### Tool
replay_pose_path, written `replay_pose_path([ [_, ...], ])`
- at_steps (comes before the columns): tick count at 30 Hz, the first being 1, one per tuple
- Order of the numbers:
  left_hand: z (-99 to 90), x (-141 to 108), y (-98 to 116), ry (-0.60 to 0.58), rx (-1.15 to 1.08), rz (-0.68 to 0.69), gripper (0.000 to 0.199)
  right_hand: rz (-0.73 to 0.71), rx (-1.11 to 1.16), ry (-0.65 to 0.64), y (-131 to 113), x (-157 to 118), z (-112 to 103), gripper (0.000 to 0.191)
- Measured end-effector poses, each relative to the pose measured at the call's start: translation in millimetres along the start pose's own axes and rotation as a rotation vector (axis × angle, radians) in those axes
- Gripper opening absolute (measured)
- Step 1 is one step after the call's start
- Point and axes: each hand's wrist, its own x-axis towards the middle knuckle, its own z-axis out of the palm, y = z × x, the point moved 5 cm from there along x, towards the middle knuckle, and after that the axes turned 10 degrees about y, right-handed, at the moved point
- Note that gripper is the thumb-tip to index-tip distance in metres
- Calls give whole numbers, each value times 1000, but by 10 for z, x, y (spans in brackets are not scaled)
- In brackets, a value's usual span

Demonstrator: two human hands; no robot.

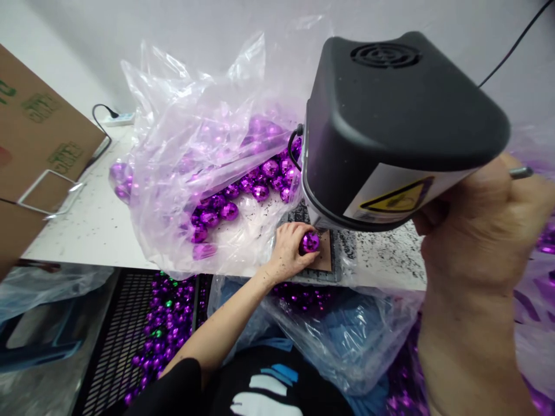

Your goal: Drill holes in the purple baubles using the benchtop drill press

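- Purple faceted ball (310, 241): in left hand (291, 248), thumb and fingers closed around it, over brown pad (325, 260), below black machine housing (403, 110).
- Right hand (489, 202): fingers curled beside the housing, metal rod end (521, 172) poking out next to it. Can't tell what it grips or how tightly.
- Clear bag (160, 214) on white table (99, 225): lots of purple balls (260, 192), some out at its open side.
- Black mesh crate (115, 329), below table level: purple pieces, a few green ones mixed in.
- Cardboard box (39, 133), left: contents not visible.
- Clear plastic (368, 346) below table edge, over blue fabric; purple pieces near it.
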Motion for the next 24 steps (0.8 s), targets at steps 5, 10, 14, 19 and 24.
replay_pose_path([
  [5, 77, -3, -43, 21, -10, -48, 49, -46, -51, 14, -40, -41, -1, 35],
  [10, 64, -34, -48, -36, -12, -34, 45, -54, -90, 31, -80, -53, -2, 35],
  [14, 64, -28, -48, -66, -6, -52, 44, -51, -139, 28, -91, -107, -38, 34],
  [19, 84, -32, -60, -51, 3, -63, 42, -107, -248, 3, -73, -377, -217, 31],
  [24, 94, -46, -73, -34, 10, -56, 41, -188, -244, -52, 77, -606, -339, 11],
])
